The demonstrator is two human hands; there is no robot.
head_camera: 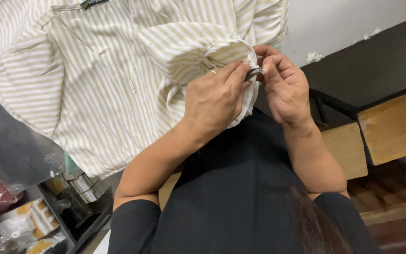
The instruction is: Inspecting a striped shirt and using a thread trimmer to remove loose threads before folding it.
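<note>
A cream shirt with beige stripes (104, 70) lies spread over a dark work surface (10, 146), one sleeve bunched up toward me. My left hand (214, 101), a ring on one finger, rests on the bunched sleeve and grips a small metal tool (254, 72) at its fingertips. The tool's tip sits against the gathered cuff edge (247, 49). My right hand (283, 84) is just right of it, thumb and fingers pinching that cuff edge. Most of the tool is hidden by the fingers.
A white wall (344, 19) and a dark panel (381, 61) rise behind the hands. Wooden blocks (395, 127) stand at the right. At the lower left, a shelf holds plastic-wrapped packages (29, 223) and small boxes (88, 186).
</note>
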